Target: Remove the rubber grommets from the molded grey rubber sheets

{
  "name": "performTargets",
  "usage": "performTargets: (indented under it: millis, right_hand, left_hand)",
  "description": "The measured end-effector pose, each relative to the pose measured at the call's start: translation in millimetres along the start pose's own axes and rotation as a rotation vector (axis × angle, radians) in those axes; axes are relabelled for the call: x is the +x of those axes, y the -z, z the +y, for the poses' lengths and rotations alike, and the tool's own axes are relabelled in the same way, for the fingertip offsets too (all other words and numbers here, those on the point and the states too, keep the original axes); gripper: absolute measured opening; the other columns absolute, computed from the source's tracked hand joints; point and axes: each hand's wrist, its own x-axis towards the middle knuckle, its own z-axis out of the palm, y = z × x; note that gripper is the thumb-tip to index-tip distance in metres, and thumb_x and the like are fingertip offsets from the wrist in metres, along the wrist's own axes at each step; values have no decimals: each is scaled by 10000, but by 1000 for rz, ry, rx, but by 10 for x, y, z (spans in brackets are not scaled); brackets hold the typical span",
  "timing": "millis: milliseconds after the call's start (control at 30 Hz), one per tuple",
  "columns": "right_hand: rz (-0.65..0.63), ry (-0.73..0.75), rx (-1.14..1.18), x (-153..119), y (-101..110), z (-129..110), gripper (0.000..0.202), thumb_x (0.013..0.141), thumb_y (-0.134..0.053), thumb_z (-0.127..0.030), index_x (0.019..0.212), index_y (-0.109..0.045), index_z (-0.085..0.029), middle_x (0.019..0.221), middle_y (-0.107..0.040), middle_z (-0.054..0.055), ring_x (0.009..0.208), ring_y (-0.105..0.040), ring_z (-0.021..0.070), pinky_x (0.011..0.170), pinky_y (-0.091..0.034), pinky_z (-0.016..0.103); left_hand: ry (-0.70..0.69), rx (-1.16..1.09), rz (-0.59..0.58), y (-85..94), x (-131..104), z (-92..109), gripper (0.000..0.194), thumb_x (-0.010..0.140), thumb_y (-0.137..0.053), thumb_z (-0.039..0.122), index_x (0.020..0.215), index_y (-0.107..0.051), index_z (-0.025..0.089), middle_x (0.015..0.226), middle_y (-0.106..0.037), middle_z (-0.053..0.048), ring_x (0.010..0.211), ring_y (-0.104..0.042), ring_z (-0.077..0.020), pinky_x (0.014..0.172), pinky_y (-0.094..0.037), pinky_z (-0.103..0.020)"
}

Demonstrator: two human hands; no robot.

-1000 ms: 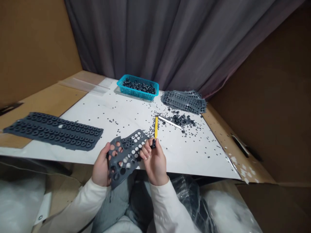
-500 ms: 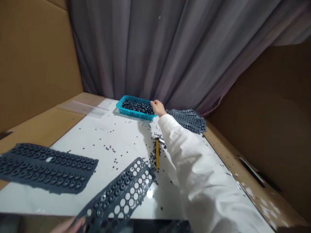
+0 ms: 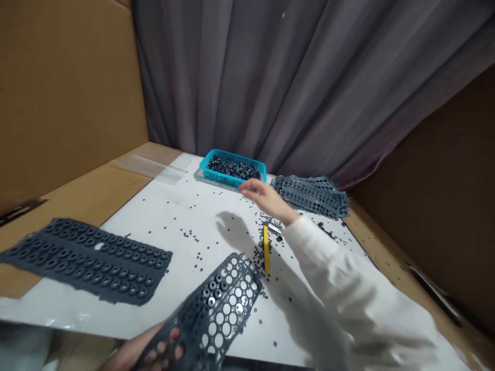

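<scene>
My left hand [image 3: 135,348] grips a dark rubber sheet [image 3: 228,304] at its lower end, with fingertips showing through the holes. Part of this sheet still carries moulded rings; the rest has round openings with the white table behind. My right hand [image 3: 268,198] is in the air just in front of the blue basket [image 3: 220,179], fingers loosely stretched out and nothing visible in them. Inside the basket lie many small black rubber rings [image 3: 234,168]. Below the right hand, a yellow-handled tool [image 3: 266,250] rests on the table among black bits.
Another ring-filled rubber sheet [image 3: 88,260] lies flat at the left. Behind my right hand is a stack of perforated sheets [image 3: 313,196]. Tiny black discs are strewn over the white tabletop [image 3: 154,221]. Cardboard walls [image 3: 65,103] and a grey curtain [image 3: 240,77] surround the table.
My right hand has come back from above the basket's right end towards me, its fingers loosening from a pinch. The left hand has raised and tilted the sheet, and the view has shifted slightly.
</scene>
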Motion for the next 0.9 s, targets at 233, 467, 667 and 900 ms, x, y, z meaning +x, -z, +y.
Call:
performTargets:
  millis: [233,467,667,900]
  right_hand:
    - [-396,246,-178,-1403,-375,-697,277,880,-430,-407,784,-529,-167,695,-579,22,622,-499,121,604,-370,240]
    - [-335,141,-269,-1799,-527,-607,308,858,-425,-488,806,-468,-187,656,-559,17,579,-478,133,557,-322,241]
    - [-361,218,-286,-1912,-716,-660,236,858,-452,-395,729,-461,-197,627,-550,11,562,-473,131,563,-324,241]
    - [-345,84,-265,-1942,-788,-683,277,851,-441,-418,748,-514,-172,630,-584,43,546,-501,140,531,-317,249]
  left_hand:
    - [-99,62,4,-539,-178,210,484,523,-782,316,984,-688,200,1032,-701,-76,1074,-564,-334,970,-392,-428]
    - [-256,231,-3,-478,-239,28,395,548,-757,404,899,-729,226,964,-711,-69,1012,-578,-307,921,-432,-347]
    - [-248,378,-120,-563,-312,81,257,644,-710,377,797,-727,172,797,-710,-63,833,-614,-254,751,-493,-288]
    - [-399,499,-125,-585,-243,62,225,730,-635,372,620,-678,180,596,-633,-28,641,-558,-189,610,-461,-235]
